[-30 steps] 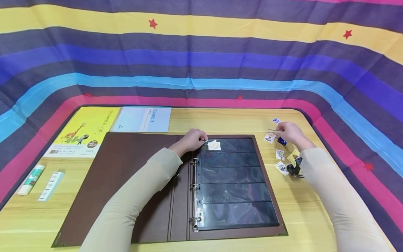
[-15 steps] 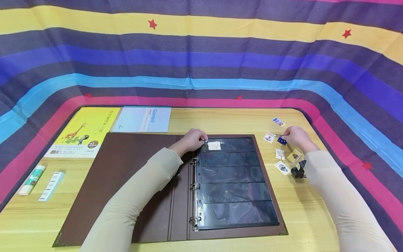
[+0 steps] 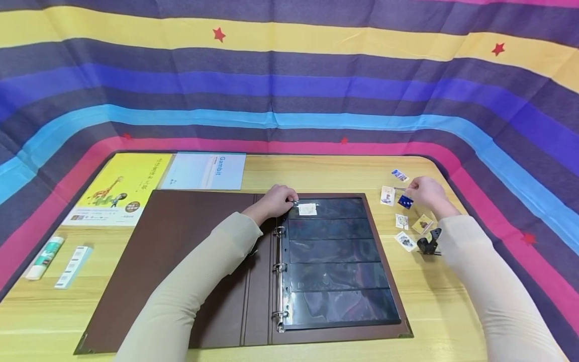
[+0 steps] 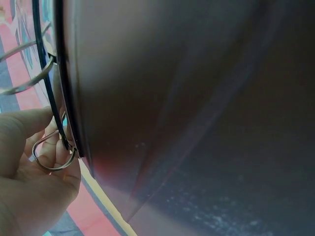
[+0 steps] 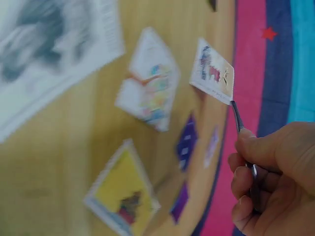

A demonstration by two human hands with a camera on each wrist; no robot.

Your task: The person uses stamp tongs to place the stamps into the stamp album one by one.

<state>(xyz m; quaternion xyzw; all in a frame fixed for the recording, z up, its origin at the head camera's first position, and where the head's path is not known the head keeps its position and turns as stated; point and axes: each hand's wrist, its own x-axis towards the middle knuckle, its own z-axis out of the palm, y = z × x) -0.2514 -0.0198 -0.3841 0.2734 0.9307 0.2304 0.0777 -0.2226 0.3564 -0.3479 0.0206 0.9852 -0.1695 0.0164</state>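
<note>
My right hand (image 3: 425, 192) holds slim metal tweezers (image 5: 237, 115) between thumb and fingers. In the right wrist view, the tweezers' tip meets a corner of a white stamp (image 5: 212, 73) with small figures, which looks tilted up off the table. A brown ring-binder stamp album (image 3: 203, 251) lies open in the head view. My left hand (image 3: 277, 201) pinches the upper left corner of its black pocket page (image 3: 334, 251), beside the top metal ring (image 4: 54, 152). One pale stamp (image 3: 307, 209) sits at the page's top row.
Near my right hand lie several loose stamps, including a dark blue stamp (image 3: 405, 202) and a yellow stamp (image 3: 422, 224), plus a black object (image 3: 428, 242). At left are a glue stick (image 3: 45, 258), a white strip (image 3: 73, 267), a yellow book (image 3: 119, 188) and a Gambit pack (image 3: 203, 172).
My right hand has drawn back to the right with the tweezers, whose tip now meets the white figured stamp. That stamp has turned straighter. My left hand has stayed at the page corner.
</note>
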